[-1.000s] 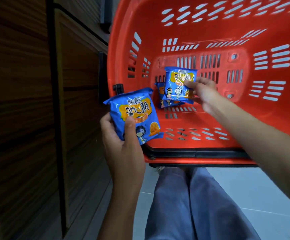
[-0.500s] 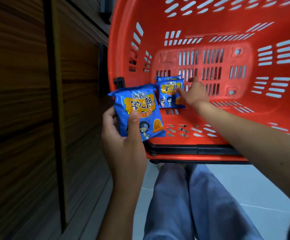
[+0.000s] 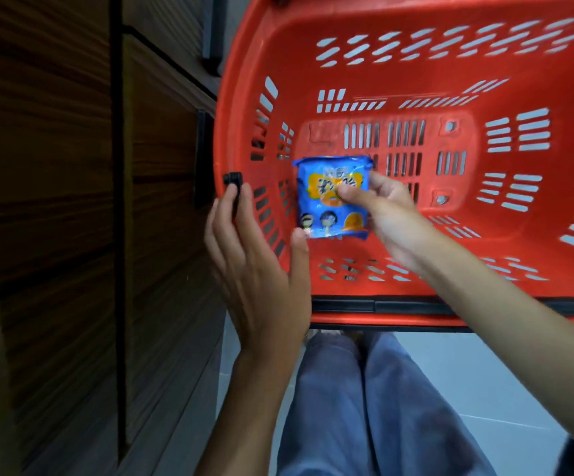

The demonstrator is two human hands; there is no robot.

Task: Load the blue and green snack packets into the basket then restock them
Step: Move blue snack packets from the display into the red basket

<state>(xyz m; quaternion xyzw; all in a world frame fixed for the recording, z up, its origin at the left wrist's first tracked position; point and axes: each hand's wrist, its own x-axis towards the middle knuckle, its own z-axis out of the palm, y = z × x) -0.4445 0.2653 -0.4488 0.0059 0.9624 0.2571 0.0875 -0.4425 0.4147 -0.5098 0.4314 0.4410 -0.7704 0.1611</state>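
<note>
A red plastic basket (image 3: 416,63) fills the upper right, its slotted floor facing me. My right hand (image 3: 385,214) reaches in from the right and grips a blue snack packet (image 3: 319,214) by its right edge, thumb on the orange label. The packet hangs low at the basket's left inner side. My left hand (image 3: 261,269) is at the basket's near left corner, fingers spread and holding nothing, its thumb tip almost touching the packet's lower left corner. Any packets lying beneath the held one are hidden. No green packet shows.
A dark wooden cabinet (image 3: 55,201) runs along the left, close to the basket. A black knob (image 3: 233,178) sticks out at the basket's left rim. My legs in blue jeans (image 3: 364,407) and pale floor tiles (image 3: 467,389) are below.
My left hand no longer holds its blue packet and has opened. My right hand let go of the earlier packet in the basket and now grips a blue packet nearer the left wall.
</note>
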